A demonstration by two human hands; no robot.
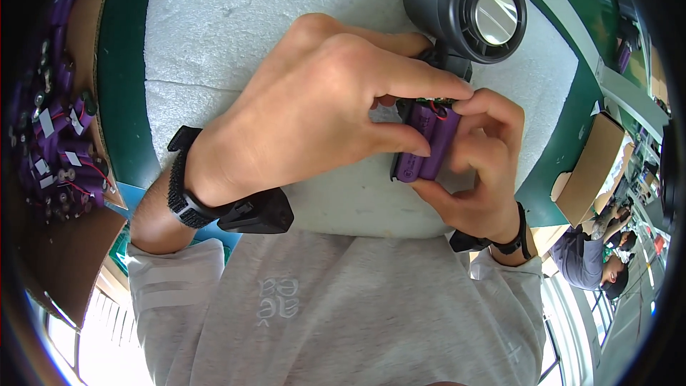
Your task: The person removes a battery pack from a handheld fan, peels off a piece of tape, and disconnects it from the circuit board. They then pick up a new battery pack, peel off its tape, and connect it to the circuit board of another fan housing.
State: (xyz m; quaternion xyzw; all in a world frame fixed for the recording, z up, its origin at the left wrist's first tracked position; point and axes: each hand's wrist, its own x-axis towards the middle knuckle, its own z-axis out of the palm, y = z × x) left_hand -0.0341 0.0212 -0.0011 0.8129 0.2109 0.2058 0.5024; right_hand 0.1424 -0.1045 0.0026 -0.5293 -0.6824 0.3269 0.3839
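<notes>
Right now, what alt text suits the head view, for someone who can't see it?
A person's left hand and right hand hold purple cylindrical battery cells above a white foam sheet. Just beyond is a black, round-ended housing; at left, a cardboard box holds more purple batteries.

From my end I've got a white foam pad (214, 7) on the green table (123, 43), w/ a thin crack line running in from its L edge. Far L, an open cardboard box (75, 257) holds a jumble of purple batt. packs (84, 149), some w/ white labels & red wires. On the R I see a smaller cardboard box (589, 161) by the table edge, a pale rail (632, 91) & a co-worker (575, 257) in a dark grey top. Bright glare btm L.
</notes>
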